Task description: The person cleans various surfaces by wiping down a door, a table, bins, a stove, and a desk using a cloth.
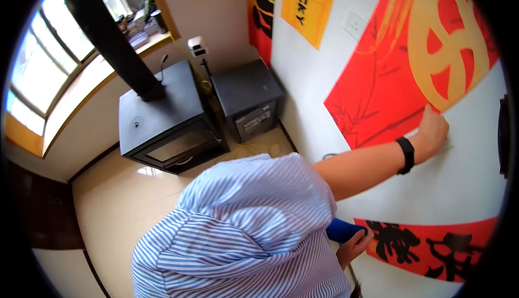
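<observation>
My left hand [432, 131], with a black band on the wrist, reaches up to the white wall. Its fingers are curled in against the lower edge of a large red poster [361, 106] with gold lettering. Whatever lies between those fingers is hidden. Lower down, close to my body, my right hand [354, 248] is closed around a dark blue object [345, 231]; my striped shirt covers part of it, so its kind is unclear. Just beyond the right hand, a red banner [427, 249] with black brush characters runs along the wall.
A black stove [162, 117] with a thick flue pipe [108, 33] stands by the window. Next to it is a dark metal box [246, 90]. A yellow "LUCKY" poster [308, 9] and a wall socket [355, 23] are farther along the wall. Small items crowd the windowsill [154, 43].
</observation>
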The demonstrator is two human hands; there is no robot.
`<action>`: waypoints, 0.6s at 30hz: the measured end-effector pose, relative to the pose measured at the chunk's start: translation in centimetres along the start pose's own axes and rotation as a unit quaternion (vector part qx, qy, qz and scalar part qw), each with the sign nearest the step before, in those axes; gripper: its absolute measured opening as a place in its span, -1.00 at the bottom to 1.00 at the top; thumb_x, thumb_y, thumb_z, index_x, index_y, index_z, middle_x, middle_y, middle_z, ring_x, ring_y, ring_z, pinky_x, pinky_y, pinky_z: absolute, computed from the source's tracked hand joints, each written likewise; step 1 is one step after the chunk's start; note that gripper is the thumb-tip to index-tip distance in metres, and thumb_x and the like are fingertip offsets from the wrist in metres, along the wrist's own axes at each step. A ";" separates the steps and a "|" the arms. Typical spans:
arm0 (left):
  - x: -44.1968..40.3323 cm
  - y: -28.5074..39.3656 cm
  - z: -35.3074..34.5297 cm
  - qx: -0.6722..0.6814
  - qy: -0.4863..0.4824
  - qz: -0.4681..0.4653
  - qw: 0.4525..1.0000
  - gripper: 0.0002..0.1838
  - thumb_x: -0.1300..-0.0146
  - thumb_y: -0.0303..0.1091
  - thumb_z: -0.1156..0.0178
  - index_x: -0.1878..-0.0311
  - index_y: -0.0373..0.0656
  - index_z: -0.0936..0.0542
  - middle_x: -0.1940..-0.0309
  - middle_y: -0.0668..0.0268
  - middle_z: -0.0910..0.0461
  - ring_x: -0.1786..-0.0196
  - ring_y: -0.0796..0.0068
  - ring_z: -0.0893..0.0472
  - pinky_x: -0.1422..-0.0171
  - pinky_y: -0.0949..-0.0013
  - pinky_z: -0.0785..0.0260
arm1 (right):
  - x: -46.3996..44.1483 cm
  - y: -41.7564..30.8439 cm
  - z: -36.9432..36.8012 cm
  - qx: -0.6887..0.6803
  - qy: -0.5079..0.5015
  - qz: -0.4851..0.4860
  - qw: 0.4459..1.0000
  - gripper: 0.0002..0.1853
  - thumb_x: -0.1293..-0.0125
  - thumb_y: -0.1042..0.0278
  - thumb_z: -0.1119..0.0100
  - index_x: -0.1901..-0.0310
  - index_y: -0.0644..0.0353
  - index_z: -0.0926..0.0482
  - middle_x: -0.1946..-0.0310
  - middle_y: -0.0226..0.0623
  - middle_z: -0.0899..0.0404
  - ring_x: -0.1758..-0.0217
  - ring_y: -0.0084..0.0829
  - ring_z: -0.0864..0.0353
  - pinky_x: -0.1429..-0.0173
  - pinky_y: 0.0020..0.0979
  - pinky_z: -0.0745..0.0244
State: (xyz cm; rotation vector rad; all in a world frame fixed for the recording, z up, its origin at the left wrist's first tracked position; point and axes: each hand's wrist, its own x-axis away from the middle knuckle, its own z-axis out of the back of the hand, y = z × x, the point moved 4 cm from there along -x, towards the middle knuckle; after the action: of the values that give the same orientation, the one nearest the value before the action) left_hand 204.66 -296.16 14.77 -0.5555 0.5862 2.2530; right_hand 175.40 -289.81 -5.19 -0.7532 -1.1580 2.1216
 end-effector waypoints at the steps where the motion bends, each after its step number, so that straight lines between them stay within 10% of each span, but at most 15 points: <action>1: 0.0 0.2 -0.1 -0.011 0.006 0.002 1.000 -0.90 -0.11 -0.33 -0.23 0.37 -0.05 -0.71 0.46 0.31 -0.64 0.33 0.35 -0.62 0.00 0.22 -0.25 | 0.0 0.3 -0.4 0.000 -0.006 -0.005 1.000 -0.74 -0.55 0.33 0.17 -0.03 0.38 -0.36 0.19 -0.14 -0.42 0.15 -0.36 -0.41 0.01 -0.38 -0.36; 11: -0.1 0.1 0.1 0.004 -0.056 0.025 0.998 -0.84 -0.13 -0.30 -0.25 0.24 -0.06 -0.72 0.38 0.35 -0.68 0.23 0.33 -0.65 -0.13 0.20 -0.29 | -2.4 0.3 1.5 0.024 -0.032 0.055 0.998 -0.77 -0.54 0.33 0.16 0.03 0.35 -0.37 0.29 -0.23 -0.39 0.28 -0.44 -0.33 0.21 -0.45 -0.26; 18: 3.3 -0.6 3.9 0.094 0.080 0.026 0.992 -0.71 -0.14 -0.14 -0.25 0.21 -0.16 -0.65 0.38 0.22 -0.57 0.29 0.26 -0.53 0.01 0.15 -0.25 | -3.4 1.3 2.7 0.007 -0.063 0.091 0.994 -0.78 -0.52 0.36 0.10 0.05 0.38 -0.40 0.30 -0.17 -0.45 0.25 -0.38 -0.42 0.14 -0.39 -0.35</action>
State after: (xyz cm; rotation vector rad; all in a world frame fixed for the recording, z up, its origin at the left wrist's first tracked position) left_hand 202.18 -291.78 15.96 -0.6352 0.8939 2.1845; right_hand 175.43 -294.28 -4.39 -0.7528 -1.1783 2.3554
